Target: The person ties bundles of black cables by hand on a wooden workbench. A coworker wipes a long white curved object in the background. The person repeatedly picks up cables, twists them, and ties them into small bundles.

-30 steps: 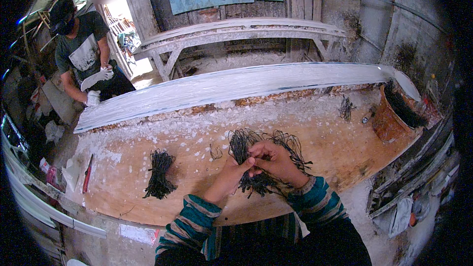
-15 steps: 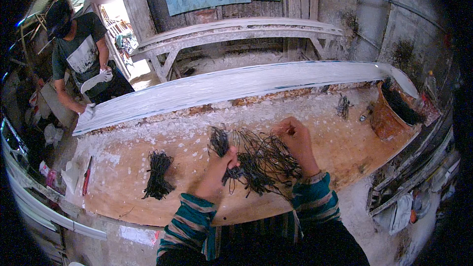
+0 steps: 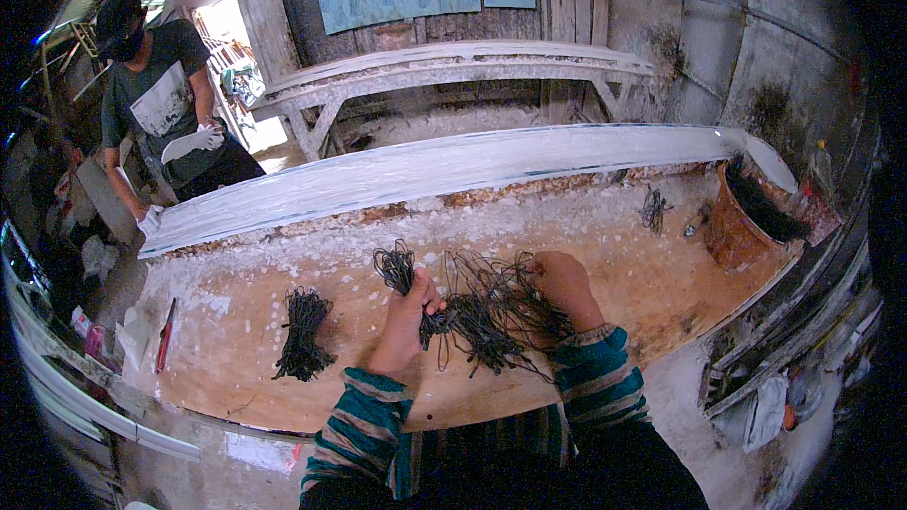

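My left hand (image 3: 414, 307) is closed around a bundle of thin black cord loops (image 3: 393, 264), whose looped tops stick out above the fist. Right beside it, a loose tangle of the same black cords (image 3: 491, 326) spreads over the wooden tabletop (image 3: 605, 264). At the tangle's upper right edge, my right hand (image 3: 565, 283) pinches some strands, its fingertips partly hidden by the hand itself. Off to the left lies a separate gathered bundle of black cords (image 3: 304, 332), touched by neither hand.
A long white-coated board (image 3: 453, 165) runs across behind the work area. At far left, a co-worker (image 3: 165, 85) in white gloves touches its end. A rusty bucket (image 3: 746, 222) of dark material stands at right, near a small cord clump (image 3: 654, 211). A red, pointed tool (image 3: 166, 335) lies left.
My right hand has moved slightly left and down onto the tangle, its fingers now at the strands. The bundle in my left hand has shifted a little left. The co-worker's left-side hand moved slightly.
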Motion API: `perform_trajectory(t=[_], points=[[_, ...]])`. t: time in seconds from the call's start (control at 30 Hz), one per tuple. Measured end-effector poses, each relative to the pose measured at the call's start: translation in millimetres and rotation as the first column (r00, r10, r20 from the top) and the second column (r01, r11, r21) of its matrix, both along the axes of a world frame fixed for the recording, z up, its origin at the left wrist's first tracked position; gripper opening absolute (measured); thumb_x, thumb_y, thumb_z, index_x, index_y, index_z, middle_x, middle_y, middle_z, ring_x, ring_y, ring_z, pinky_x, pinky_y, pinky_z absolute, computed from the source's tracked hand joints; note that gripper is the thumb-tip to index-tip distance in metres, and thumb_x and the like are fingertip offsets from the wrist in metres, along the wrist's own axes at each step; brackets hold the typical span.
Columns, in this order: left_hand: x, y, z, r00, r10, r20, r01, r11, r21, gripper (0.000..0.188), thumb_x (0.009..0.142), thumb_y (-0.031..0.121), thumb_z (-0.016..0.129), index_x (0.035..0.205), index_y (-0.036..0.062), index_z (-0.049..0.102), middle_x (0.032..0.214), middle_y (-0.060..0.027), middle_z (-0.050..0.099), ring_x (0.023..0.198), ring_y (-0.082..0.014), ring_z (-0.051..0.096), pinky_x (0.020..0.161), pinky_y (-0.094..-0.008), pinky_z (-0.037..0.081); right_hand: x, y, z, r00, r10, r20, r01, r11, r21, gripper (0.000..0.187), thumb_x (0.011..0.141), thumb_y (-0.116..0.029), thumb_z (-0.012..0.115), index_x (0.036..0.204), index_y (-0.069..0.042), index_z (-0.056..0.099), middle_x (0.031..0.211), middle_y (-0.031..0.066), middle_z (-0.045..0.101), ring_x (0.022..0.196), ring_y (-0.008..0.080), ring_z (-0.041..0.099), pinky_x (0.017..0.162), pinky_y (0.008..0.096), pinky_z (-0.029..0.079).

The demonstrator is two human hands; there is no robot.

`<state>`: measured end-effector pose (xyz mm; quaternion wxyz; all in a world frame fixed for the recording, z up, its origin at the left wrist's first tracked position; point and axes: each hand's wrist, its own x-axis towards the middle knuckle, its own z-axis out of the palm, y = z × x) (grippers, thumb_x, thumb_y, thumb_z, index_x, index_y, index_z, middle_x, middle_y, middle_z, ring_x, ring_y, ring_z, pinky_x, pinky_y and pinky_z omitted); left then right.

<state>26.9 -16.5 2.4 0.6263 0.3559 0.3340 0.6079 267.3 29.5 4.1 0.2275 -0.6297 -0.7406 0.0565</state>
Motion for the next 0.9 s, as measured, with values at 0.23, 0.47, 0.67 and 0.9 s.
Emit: perform_trajectory(t=[0.23,0.47,0.67,0.9], points=[[-1.5,1.5,0.8,1.000,-0.017,0.025,0.018,0.998,-0.060,0.034,0.085,0.038,0.055,0.067,0.0136,0.041,0.058,0.0050,0.035,0.052,-0.0072,0.038,0.059,-0.0249,0.042,0.5,0.3,12.1,0.927,0.060,-0.370,-0.011,0.991,0.134,0.015,0.070,-0.018,0.066,0.079,-0.008,0.063,0.075,0.0108,0.062,0.071,0.0280,0.060,0.064,0.0374,0.047],[-2.5,5.5,-10.8,0.999,-0.030,0.017,0.031,0.997,-0.065,0.033,0.082,0.041,0.057,0.078,0.0092,0.048,0.060,0.0046,0.037,0.052,-0.0072,0.039,0.059,-0.0253,0.043,-4.9,-3.1,20.0,0.736,0.119,-0.667,-0.052,0.991,0.120,0.015,0.071,-0.015,0.069,0.080,-0.005,0.063,0.071,0.0043,0.061,0.066,0.0135,0.056,0.061,0.0266,0.045],[3.3,-2.9,0.2,0.990,-0.010,-0.143,0.013,1.000,0.018,0.042,0.081,0.038,0.060,0.104,0.0046,0.050,0.062,0.0050,0.038,0.054,-0.0065,0.038,0.062,-0.0258,0.043,-15.2,-8.2,16.3,0.528,0.207,-0.823,-0.263,0.962,0.073,0.015,0.073,-0.005,0.068,0.086,-0.003,0.060,0.074,-0.0022,0.057,0.066,0.0052,0.051,0.059,0.0200,0.042],[12.7,-10.8,7.0,0.990,0.022,-0.141,-0.010,0.996,0.084,0.050,0.078,0.032,0.065,0.114,0.0045,0.045,0.060,0.0059,0.037,0.054,-0.0059,0.038,0.063,-0.0247,0.044,-42.3,-24.9,11.9,0.584,0.309,-0.751,-0.376,0.922,0.086,0.016,0.073,-0.005,0.068,0.086,-0.004,0.059,0.076,-0.0019,0.057,0.067,0.0046,0.050,0.061,0.0195,0.041]])
